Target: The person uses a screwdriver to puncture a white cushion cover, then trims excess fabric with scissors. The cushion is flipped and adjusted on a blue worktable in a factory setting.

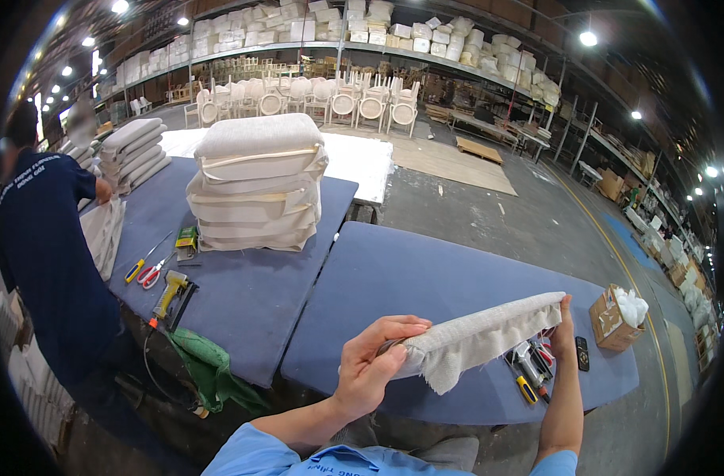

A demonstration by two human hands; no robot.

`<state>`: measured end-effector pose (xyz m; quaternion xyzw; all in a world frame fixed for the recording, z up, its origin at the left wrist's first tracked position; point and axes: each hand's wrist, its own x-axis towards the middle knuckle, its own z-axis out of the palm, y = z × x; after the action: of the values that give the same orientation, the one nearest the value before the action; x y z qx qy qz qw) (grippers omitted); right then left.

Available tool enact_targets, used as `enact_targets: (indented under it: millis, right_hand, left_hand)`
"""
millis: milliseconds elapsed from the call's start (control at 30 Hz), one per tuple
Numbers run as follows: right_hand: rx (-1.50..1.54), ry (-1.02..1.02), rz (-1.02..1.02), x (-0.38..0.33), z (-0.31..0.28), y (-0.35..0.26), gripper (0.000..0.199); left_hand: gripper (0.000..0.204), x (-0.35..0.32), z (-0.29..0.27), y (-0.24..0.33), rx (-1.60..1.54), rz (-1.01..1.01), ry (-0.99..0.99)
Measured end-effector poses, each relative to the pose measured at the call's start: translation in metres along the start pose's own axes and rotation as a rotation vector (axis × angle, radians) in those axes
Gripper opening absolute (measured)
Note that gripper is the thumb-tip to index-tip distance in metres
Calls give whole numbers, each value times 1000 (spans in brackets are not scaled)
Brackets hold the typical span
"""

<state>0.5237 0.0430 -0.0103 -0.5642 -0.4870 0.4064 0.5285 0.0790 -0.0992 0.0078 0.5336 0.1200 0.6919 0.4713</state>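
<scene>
Between my hands a grey-beige fabric-covered seat pad (489, 327) is held up on edge above the blue padded table (393, 274). My left hand (370, 363) grips its near left end, thumb and fingers closed on the corner. At the far right end my right hand (565, 332) holds the other corner, its fingers partly hidden behind the pad. Loose, frayed fabric hangs along the lower edge. Just below the right end lie a staple gun (528, 361), a yellow-handled screwdriver (526, 389), red-handled scissors (546, 350) and a black remote-like object (582, 354).
An open cardboard box (613, 324) with white stuffing stands at the right. On the left table, a tall stack of pads (259, 186) rises behind another staple gun (170, 295), scissors (149, 274) and a screwdriver (135, 270). A co-worker (48, 230) in dark blue handles fabric at far left.
</scene>
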Motion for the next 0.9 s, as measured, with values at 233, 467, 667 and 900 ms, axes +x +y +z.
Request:
enact_targets:
  millis: [233, 467, 667, 900]
  right_hand:
    - [-47, 35, -26, -4, 6, -5, 80]
    - [-98, 43, -53, -4, 28, -19, 78]
    - [-103, 57, -22, -1, 31, -22, 76]
    - [-103, 54, -31, -6, 31, -23, 76]
  left_hand:
    - [29, 0, -4, 2, 75, -39, 72]
    - [36, 2, -25, 0, -80, -79, 177]
    - [41, -2, -35, -1, -164, -38, 101]
    - [27, -2, -30, -1, 3, 5, 99]
